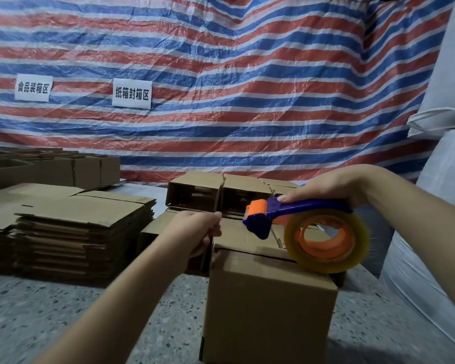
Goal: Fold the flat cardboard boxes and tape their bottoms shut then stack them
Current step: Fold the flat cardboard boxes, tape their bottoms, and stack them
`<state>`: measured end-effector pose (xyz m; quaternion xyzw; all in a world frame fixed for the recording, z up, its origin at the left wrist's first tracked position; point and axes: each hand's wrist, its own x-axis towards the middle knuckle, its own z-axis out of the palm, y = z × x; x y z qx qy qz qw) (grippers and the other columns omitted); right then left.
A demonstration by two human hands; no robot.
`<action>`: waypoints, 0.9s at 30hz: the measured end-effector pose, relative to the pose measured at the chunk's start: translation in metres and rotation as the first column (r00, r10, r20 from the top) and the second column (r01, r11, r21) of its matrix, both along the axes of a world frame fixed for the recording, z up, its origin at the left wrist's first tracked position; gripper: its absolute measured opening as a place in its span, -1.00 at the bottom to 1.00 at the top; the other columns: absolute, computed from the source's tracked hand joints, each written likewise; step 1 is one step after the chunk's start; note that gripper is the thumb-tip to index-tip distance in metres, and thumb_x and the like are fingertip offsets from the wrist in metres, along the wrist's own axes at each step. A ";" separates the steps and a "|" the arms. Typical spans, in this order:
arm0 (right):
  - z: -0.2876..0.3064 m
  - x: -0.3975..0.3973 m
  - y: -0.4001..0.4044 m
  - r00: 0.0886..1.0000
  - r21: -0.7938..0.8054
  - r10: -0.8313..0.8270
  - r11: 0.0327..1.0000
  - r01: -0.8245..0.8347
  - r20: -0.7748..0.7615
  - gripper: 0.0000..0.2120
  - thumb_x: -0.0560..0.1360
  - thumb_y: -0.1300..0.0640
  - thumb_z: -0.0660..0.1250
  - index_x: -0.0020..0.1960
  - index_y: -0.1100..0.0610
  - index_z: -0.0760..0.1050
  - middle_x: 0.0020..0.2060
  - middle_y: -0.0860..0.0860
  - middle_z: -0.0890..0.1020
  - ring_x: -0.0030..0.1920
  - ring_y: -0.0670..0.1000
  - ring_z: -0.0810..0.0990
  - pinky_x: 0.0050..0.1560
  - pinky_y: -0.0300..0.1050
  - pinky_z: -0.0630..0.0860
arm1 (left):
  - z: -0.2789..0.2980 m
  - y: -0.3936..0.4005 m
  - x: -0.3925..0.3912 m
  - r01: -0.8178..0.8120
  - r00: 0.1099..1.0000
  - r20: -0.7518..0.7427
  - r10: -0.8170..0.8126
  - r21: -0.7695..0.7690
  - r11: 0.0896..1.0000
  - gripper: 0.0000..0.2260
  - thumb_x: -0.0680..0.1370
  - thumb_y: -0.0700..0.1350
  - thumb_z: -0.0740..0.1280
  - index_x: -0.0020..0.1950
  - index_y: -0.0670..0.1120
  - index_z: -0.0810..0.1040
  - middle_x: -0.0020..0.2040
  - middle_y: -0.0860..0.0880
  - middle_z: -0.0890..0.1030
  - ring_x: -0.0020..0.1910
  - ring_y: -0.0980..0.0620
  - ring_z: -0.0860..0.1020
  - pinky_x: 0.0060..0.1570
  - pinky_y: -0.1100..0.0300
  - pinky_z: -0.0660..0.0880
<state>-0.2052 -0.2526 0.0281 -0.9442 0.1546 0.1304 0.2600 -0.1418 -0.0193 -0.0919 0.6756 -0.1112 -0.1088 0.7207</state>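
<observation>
A folded cardboard box (268,311) stands on the floor in front of me, its closed flaps facing up. My right hand (334,185) grips the blue handle of a tape dispenser (300,214) with an orange roller and a clear tape roll (326,240), which rests on the box's top near its right edge. My left hand (200,227) holds the box's far left top edge, fingers curled over it. A stack of flat cardboard boxes (71,224) lies to the left.
Several folded boxes (221,195) lie on their sides behind the one I hold. More cardboard (50,166) is piled at far left. A striped tarp (221,74) with two paper signs hangs behind. Large white sacks (441,206) stand at the right. The floor (37,311) is speckled.
</observation>
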 end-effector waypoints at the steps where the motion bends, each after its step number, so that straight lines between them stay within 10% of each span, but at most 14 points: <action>1: 0.001 0.005 0.002 1.000 0.002 0.003 1.000 -0.003 -0.011 -0.14 0.06 -0.40 0.52 0.18 0.12 0.55 -0.17 0.07 0.75 -0.30 -0.03 0.70 -0.35 -0.17 0.60 | -0.004 0.004 0.005 0.034 0.998 -0.046 -0.033 0.027 0.999 -0.79 0.59 -0.07 0.33 -0.18 -0.16 0.55 -0.46 0.05 0.58 -0.47 0.13 0.39 -0.49 0.33 0.35; 8: 0.004 0.018 0.024 0.999 -0.199 -0.001 0.980 -0.010 -0.053 -0.21 0.14 -0.43 0.44 0.17 0.08 0.56 -0.11 0.06 0.76 -0.23 -0.03 0.73 -0.26 -0.18 0.62 | -0.034 0.007 0.005 0.049 0.984 -0.166 -0.071 -0.131 0.990 -0.80 0.60 -0.15 0.28 -0.21 -0.17 0.50 -0.40 -0.06 0.48 -0.39 0.02 0.40 -0.29 0.19 0.37; 15: 0.004 0.026 0.036 0.997 -0.262 0.002 0.965 -0.024 -0.083 -0.26 0.19 -0.43 0.44 0.16 0.07 0.57 -0.13 0.06 0.76 -0.25 -0.03 0.73 -0.29 -0.18 0.61 | -0.048 0.004 -0.007 -0.002 0.977 -0.199 -0.079 -0.380 0.925 -0.76 0.62 -0.20 0.22 -0.23 -0.20 0.50 -0.39 -0.05 0.45 -0.43 0.08 0.38 -0.56 0.34 0.36; 20: 0.004 0.028 0.043 0.994 -0.269 -0.014 0.963 -0.016 -0.108 -0.36 0.32 -0.40 0.43 0.13 0.09 0.59 -0.22 0.05 0.75 -0.32 -0.04 0.72 -0.37 -0.20 0.59 | -0.052 0.004 -0.006 -0.003 0.962 -0.243 -0.127 -0.473 0.881 -0.76 0.64 -0.23 0.20 -0.23 -0.20 0.44 -0.32 -0.10 0.41 -0.34 0.03 0.39 -0.23 0.20 0.37; 27: 0.004 0.026 0.043 0.993 -0.272 -0.019 0.962 -0.013 -0.113 -0.26 0.18 -0.42 0.44 0.15 0.08 0.58 -0.20 0.04 0.75 -0.30 -0.04 0.73 -0.35 -0.20 0.60 | -0.056 0.010 0.000 0.043 0.967 -0.208 -0.144 -0.427 0.903 -0.74 0.64 -0.19 0.20 -0.25 -0.18 0.40 -0.36 -0.09 0.44 -0.40 0.06 0.42 -0.33 0.26 0.42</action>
